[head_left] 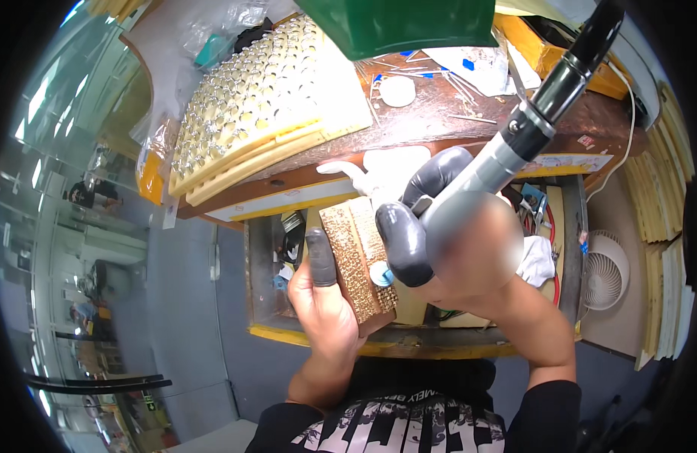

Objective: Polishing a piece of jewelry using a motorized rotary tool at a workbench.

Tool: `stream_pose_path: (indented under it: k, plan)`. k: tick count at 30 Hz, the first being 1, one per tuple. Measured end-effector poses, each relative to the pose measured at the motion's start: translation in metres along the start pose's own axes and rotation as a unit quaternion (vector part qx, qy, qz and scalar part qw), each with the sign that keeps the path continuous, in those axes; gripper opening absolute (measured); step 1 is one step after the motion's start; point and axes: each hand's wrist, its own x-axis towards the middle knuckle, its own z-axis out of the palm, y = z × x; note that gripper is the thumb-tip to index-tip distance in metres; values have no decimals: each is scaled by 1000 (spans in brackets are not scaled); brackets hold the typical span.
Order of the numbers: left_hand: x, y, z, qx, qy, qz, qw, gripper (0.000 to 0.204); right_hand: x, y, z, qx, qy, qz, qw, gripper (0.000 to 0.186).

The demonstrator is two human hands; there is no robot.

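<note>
My left hand [322, 306] is closed around the side of a block with a gold, grainy-textured face [352, 260]. A black finger cot covers its thumb. My right hand [469, 260] grips a grey and black rotary handpiece [507, 151], which slants up to the right; black cots cover its thumb and forefinger. A small light-blue disc [381, 273] lies against the lower right of the gold face, close below my right fingertips. Whether the disc is fixed to the handpiece cannot be made out. Both hands are above an open drawer [413, 351].
On the bench at the left, a tray [246, 106] carries rows of small shiny round pieces. A green bin [409, 26] hangs over the bench's far side. Thin metal rods [462, 90] lie near a white round object [397, 91]. A white fan [605, 270] stands right of the drawer.
</note>
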Motion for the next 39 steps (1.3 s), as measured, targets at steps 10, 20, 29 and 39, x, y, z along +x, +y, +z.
stream_pose_path:
  k: [10,20,29,39]
  plan:
    - [6,33,-8,-85,-55,-169,980,46,-8,-6,0,105,-12,132,986,13]
    - [3,35,-5,-49,-60,-161,984,47,-11,-4,-3,73,-50,124,988,14]
    - [1,34,1,11,-47,-151,987,49,-8,-2,-1,59,-19,72,995,11]
    - [1,32,-1,13,-46,-128,991,51,-5,0,-1,45,-30,64,996,11]
